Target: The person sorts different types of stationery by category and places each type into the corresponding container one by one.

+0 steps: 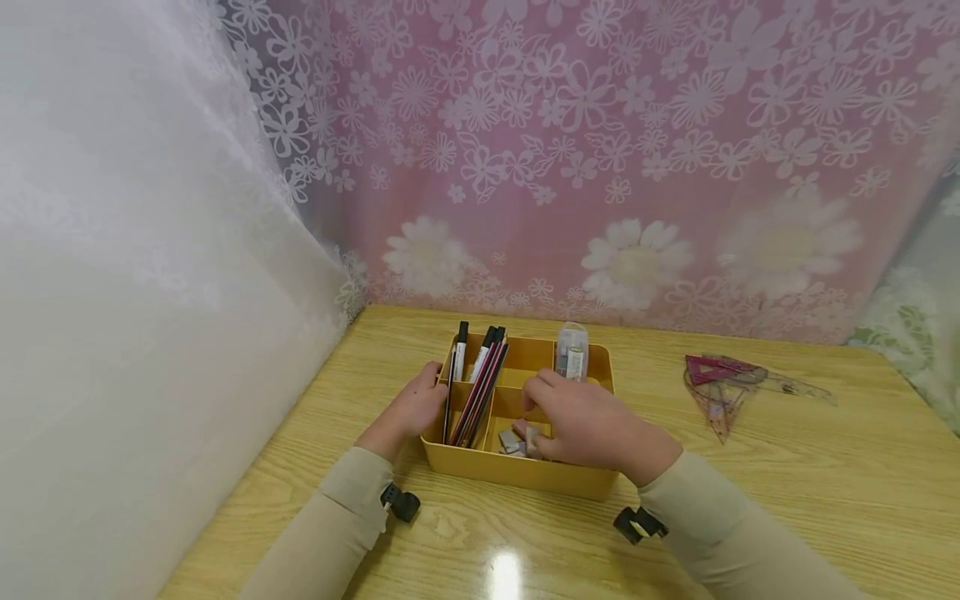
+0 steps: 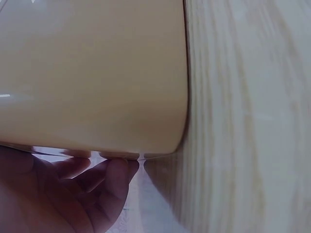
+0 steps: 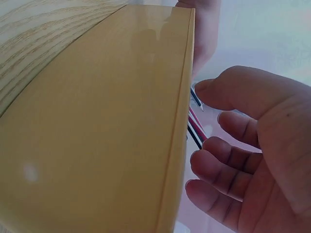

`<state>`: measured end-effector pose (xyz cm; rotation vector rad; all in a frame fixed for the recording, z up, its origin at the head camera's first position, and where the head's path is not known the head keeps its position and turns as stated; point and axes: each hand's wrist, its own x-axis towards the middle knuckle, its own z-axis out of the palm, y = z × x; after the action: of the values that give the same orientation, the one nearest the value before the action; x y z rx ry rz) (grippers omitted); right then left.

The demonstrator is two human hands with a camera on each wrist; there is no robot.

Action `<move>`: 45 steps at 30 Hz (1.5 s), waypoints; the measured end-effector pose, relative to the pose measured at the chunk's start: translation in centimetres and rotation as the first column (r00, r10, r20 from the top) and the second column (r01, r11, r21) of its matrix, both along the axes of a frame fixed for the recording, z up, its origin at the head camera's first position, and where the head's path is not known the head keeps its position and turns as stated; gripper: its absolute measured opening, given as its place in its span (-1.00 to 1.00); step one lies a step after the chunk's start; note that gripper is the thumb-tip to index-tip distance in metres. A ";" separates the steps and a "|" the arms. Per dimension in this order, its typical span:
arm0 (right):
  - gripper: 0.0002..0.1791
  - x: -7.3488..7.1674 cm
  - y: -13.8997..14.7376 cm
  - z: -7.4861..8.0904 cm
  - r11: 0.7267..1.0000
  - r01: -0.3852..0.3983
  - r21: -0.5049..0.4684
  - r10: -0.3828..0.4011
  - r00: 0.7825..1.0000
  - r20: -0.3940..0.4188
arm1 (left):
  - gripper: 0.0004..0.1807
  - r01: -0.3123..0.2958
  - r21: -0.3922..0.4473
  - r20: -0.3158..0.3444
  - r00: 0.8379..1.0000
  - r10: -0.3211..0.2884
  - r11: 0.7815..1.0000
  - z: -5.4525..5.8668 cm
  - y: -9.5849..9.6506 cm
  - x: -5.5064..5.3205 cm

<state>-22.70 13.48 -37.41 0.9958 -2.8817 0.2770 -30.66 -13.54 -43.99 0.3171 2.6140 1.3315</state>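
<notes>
Head view: on the bench (image 1: 450,537) we see the yellow organizer (image 1: 510,472), small erasers (image 1: 509,441) in a front compartment. Over them, the right hand (image 1: 588,421) bends its fingers loosely, thumb and fingertips apart, gripping nothing we can make out. The left hand (image 1: 412,408) has its fingers against the organizer's left end; whether they grip, we cannot tell. Pencils (image 1: 480,400) lean alongside the erasers; behind stand markers (image 1: 461,354) and a clear case (image 1: 573,343), their print too small to read. Beyond hangs a floral curtain (image 1: 525,125).
</notes>
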 end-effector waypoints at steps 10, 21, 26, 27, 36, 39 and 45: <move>-0.71 0.3 1.9 0.5 0.999 0.036 0.002 -0.036 0.999 0.033 | -0.46 -0.005 -0.011 -0.001 1.000 0.005 1.000 -0.1 0.0 -0.1; -0.75 1.8 7.3 0.7 0.995 0.100 -0.009 -0.100 0.995 0.002 | -0.43 -0.009 -0.022 0.012 1.000 0.009 1.000 0.2 0.1 0.1; -0.67 2.9 10.1 0.9 0.986 0.167 0.014 -0.167 0.986 0.016 | -0.40 -0.008 -0.020 0.021 1.000 0.009 1.000 0.3 0.2 0.1; -0.66 3.1 10.6 0.8 0.985 0.173 0.020 -0.174 0.985 0.020 | -0.39 -0.008 -0.019 0.023 1.000 0.008 1.000 0.3 0.1 0.1; -0.68 4.0 13.1 -1.6 0.969 0.235 0.077 -0.243 0.961 0.129 | -0.41 -0.012 -0.019 0.023 1.000 0.013 1.000 0.2 0.0 0.1; -0.69 4.2 13.2 -2.7 0.966 0.241 0.091 -0.254 0.951 0.176 | -0.42 -0.010 -0.021 0.019 1.000 0.011 1.000 0.1 0.0 0.1; -0.65 4.4 13.3 -4.4 0.978 0.182 0.100 -0.201 0.949 0.242 | -0.44 -0.012 -0.009 0.019 1.000 0.012 1.000 0.0 0.0 0.2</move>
<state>-18.32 26.76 -41.79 0.7287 -3.2129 0.3007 -30.49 -13.54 -43.98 0.2870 2.6097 1.3193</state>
